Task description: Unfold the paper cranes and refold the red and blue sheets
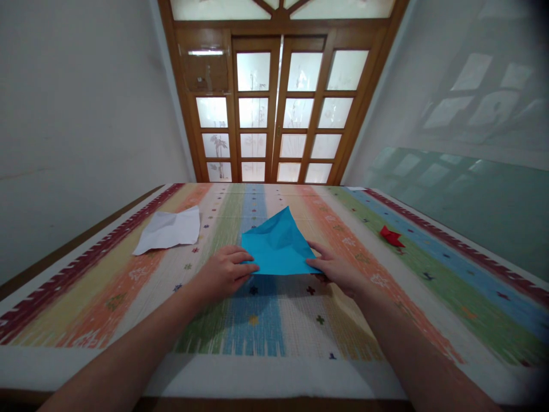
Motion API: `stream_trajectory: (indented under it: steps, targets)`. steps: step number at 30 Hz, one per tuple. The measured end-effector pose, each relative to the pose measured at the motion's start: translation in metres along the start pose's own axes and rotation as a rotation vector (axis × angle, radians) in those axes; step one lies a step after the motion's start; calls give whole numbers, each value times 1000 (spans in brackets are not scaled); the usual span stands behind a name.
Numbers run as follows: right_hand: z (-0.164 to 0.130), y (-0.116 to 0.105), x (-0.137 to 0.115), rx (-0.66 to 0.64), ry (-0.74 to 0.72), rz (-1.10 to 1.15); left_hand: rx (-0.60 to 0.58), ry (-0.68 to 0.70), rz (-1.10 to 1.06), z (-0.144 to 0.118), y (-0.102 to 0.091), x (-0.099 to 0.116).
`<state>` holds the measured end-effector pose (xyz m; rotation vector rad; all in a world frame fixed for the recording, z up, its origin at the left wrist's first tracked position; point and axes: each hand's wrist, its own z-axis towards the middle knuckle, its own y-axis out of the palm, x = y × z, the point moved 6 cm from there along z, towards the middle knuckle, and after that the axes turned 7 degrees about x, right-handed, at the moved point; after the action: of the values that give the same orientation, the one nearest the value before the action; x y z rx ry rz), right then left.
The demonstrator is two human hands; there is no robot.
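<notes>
A blue sheet of paper with crease marks is in front of me, its top corner pointing away toward the door. My left hand grips its left side, thumb on top near the lower left corner. On the opposite side, my right hand pinches the lower right corner between thumb and fingers. The near edge of the paper runs almost straight between the two hands. Some fingertips are hidden behind the sheet.
A creased white sheet of paper lies to the left on the striped tablecloth. A small red folded paper piece rests at the right. Walls flank the table, and a wooden glass-paned door stands beyond it.
</notes>
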<state>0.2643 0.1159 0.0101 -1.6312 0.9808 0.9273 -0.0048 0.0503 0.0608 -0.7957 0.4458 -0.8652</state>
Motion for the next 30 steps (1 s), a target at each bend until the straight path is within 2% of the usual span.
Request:
stream_trajectory:
  steps: [4, 7, 9, 12, 14, 16, 18, 19, 22, 24, 28, 30]
  targets:
    - [7, -3, 3, 74, -117, -223, -102, 49, 31, -1, 5, -1]
    - [3, -6, -5, 268, -282, -569, -236, -3, -26, -4, 18, -1]
    - [-9, -1, -20, 414, -461, -785, -301, -49, -76, -7, 26, 0]
    - [-39, 21, -47, 569, -783, -995, -351, -82, -155, -8, 33, 6]
    - [-59, 36, -59, 660, -937, -1038, -359, -88, -197, -7, 34, 11]
    - [-78, 47, -67, 709, -1083, -982, -346, -83, -229, -5, 32, 16]
    - [-90, 55, -70, 659, -1178, -901, -331, -69, -253, -3, 31, 22]
    - [-93, 61, -70, 562, -1203, -878, -328, -61, -260, -2, 30, 24]
    - [-88, 82, -63, 122, -1172, -866, -339, -45, -277, -1, 29, 31]
    - [-77, 89, -56, -23, -1091, -859, -358, -36, -305, -1, 29, 34]
    - [-42, 80, -38, 38, -925, -825, -389, -13, -401, -2, 27, 40]
    - [-22, 72, -20, 77, -775, -891, -400, -21, -424, -3, 25, 40]
